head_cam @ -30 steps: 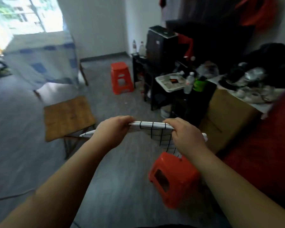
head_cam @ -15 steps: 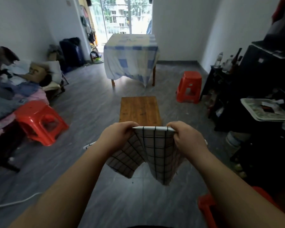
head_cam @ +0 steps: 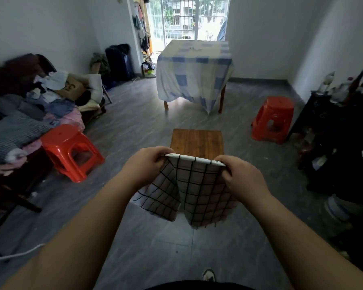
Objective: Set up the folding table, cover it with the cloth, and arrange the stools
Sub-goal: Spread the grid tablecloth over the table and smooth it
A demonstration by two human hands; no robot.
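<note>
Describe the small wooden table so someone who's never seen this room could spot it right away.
Start from the big table draped in a blue-checked cloth by the balcony door. Come toward the camera along the grey floor: the small wooden table stands just beyond the two hands. It is low, bare, brown-topped, unlike the red stools on either side.

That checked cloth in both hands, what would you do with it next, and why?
Probably step forward and shake the checked cloth open over the small wooden table. The left hand and right hand grip its top edge, it hangs bunched, and the tabletop just beyond is standing and bare.
</note>
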